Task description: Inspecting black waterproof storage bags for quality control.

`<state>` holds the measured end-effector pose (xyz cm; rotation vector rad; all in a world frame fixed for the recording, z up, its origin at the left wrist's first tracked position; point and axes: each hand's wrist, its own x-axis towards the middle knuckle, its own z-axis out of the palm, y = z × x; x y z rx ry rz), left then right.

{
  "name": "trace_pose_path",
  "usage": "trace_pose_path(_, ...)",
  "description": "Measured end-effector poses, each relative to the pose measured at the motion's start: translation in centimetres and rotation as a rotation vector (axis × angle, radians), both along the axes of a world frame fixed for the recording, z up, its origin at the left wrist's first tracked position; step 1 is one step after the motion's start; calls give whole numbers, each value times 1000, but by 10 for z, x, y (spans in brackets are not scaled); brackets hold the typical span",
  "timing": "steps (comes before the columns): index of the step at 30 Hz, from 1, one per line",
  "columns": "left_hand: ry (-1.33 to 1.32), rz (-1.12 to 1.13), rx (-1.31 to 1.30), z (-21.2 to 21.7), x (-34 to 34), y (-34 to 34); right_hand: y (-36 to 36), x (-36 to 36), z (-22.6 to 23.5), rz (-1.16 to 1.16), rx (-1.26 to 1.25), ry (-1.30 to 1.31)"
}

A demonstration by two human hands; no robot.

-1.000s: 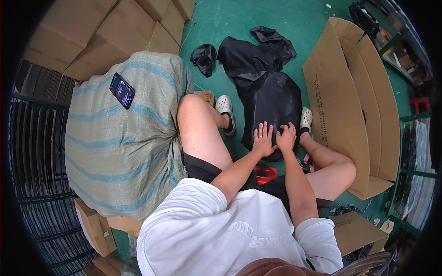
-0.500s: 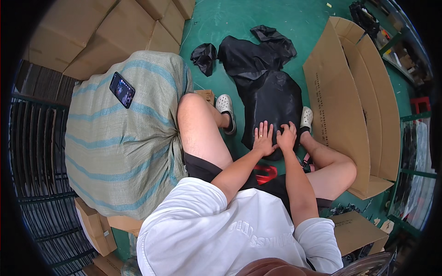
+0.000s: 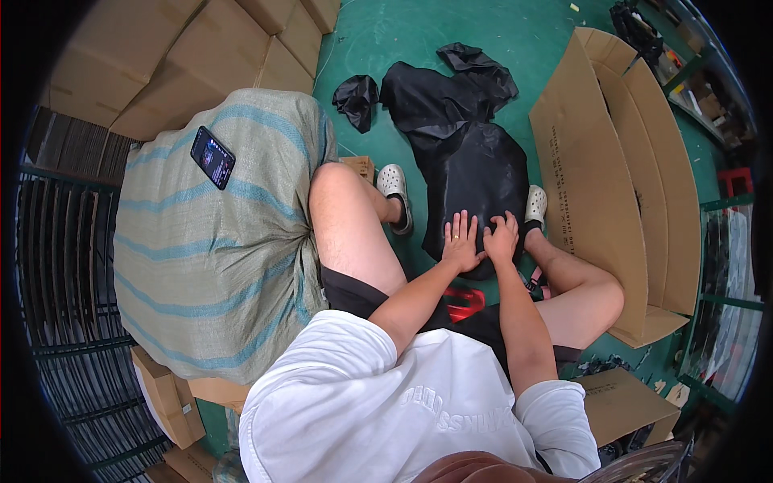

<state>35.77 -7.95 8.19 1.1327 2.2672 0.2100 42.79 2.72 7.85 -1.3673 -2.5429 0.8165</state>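
A large black plastic bag (image 3: 475,173) with something bulky inside lies on the floor between my feet. My left hand (image 3: 461,248) rests flat on its near end, fingers spread, with a ring on one of them. Beside it, my right hand (image 3: 501,241) touches the same end, its fingers slightly bent and apart. Neither hand holds anything. Loose, crumpled plastic (image 3: 479,68) trails off the bag's far end, and a smaller crumpled black piece (image 3: 356,101) lies to its left. What the bag contains is hidden.
At my left stands a bulging woven sack (image 3: 201,266) with blue stripes, a phone (image 3: 212,158) on top. Cardboard boxes (image 3: 209,60) are stacked behind it. An open carton (image 3: 592,173) stands at my right, near shelving (image 3: 717,354). Another carton (image 3: 624,402) lies low right.
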Motion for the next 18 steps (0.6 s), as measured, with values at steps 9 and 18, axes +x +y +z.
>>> trace_pose_path(9,-13,0,24,-3,-1,1,1,-1,0,-4,-11,9)
trace_pose_path(18,11,16,69,-5,2,-1,1,0,-1,-1,-2,7)
